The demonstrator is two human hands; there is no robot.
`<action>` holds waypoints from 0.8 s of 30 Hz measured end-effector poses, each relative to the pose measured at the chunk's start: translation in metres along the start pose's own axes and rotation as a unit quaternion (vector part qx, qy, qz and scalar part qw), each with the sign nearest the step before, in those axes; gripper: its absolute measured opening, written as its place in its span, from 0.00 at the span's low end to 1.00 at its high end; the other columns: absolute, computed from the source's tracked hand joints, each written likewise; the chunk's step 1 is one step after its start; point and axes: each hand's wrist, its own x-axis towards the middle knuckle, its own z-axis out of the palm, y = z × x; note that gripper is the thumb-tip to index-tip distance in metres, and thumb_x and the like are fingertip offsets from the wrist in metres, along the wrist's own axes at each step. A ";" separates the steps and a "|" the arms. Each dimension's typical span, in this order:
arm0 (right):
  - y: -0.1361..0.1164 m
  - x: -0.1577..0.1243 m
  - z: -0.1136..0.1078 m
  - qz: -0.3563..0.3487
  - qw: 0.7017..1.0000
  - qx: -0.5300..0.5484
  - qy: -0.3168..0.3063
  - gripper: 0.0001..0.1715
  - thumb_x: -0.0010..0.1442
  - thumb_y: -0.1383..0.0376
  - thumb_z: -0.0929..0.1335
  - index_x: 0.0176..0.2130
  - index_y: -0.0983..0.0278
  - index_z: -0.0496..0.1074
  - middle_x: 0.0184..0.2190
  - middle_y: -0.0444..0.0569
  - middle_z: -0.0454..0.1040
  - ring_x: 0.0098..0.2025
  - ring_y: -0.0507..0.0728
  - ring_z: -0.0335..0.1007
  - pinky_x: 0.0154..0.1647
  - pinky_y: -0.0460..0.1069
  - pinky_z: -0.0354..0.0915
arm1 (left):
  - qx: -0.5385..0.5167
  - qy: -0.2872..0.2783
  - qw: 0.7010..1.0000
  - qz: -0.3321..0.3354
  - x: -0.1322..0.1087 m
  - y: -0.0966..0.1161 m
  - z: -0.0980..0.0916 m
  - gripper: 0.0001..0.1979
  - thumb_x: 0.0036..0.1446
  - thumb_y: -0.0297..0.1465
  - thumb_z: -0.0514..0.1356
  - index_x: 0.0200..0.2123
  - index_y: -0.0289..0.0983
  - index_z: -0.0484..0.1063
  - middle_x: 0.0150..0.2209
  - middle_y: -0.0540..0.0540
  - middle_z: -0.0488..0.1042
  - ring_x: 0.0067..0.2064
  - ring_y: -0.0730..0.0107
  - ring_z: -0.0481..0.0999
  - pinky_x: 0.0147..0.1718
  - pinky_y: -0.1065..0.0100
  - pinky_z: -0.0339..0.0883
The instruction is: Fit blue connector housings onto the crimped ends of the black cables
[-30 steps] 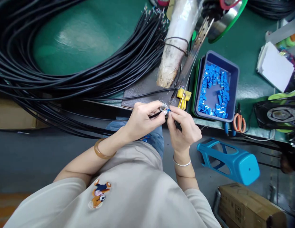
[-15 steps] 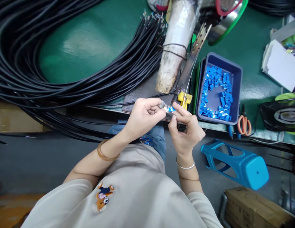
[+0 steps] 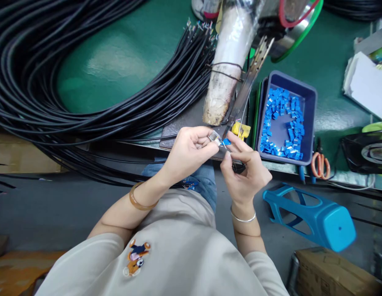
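Note:
My left hand [image 3: 192, 150] is closed, thumb and index finger pinching a small silvery metal connector [image 3: 214, 136] in front of my body at the bench edge. Close to its right, my right hand [image 3: 246, 170] is closed too, with a thin pale wire [image 3: 224, 145] at its thumb and index fingertips. A small blue plastic piece [image 3: 226, 141] shows between the two hands; I cannot tell whether a finger touches it. Just above the fingertips comes down a long metal tool with a perforated shank [image 3: 255, 61], like a soldering iron.
A large bundle of black cables [image 3: 117, 119] covers the left. A white pipe [image 3: 223, 82] hangs over the bench beside a yellow block [image 3: 241, 130]. At right stand a tray [image 3: 312, 119] of blue pieces, orange-handled scissors [image 3: 320, 165] and, below, a blue stool [image 3: 311, 211].
The whole view has shifted slightly, so things sit a little lower and to the right. Both hands keep nearly the same pose; the gap between their fingertips looks slightly different.

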 end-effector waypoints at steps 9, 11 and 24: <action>-0.008 0.003 -0.004 -0.010 0.999 -0.030 -0.004 0.08 0.61 0.72 0.70 0.37 0.59 0.69 0.50 0.49 0.81 0.45 0.58 0.83 0.42 0.53 0.82 | 0.007 -0.001 1.000 0.005 -0.002 0.005 -0.002 0.10 0.48 0.25 0.58 0.20 0.36 0.58 0.20 0.55 0.52 0.23 0.83 0.49 0.20 0.74 0.42; -0.008 0.002 -0.004 -0.024 0.999 -0.049 -0.003 0.08 0.60 0.72 0.69 0.35 0.59 0.69 0.50 0.48 0.81 0.43 0.57 0.83 0.40 0.50 0.81 | 0.010 -0.006 1.000 0.000 -0.001 0.004 -0.002 0.11 0.48 0.24 0.58 0.20 0.36 0.57 0.20 0.55 0.50 0.23 0.83 0.47 0.20 0.73 0.40; -0.004 -0.001 -0.003 -0.061 0.992 -0.110 0.000 0.10 0.59 0.73 0.71 0.37 0.59 0.69 0.47 0.46 0.82 0.38 0.54 0.83 0.36 0.46 0.78 | 0.012 -0.058 0.996 -0.059 -0.001 0.003 -0.008 0.11 0.52 0.27 0.58 0.19 0.35 0.62 0.15 0.55 0.59 0.18 0.83 0.54 0.18 0.75 0.46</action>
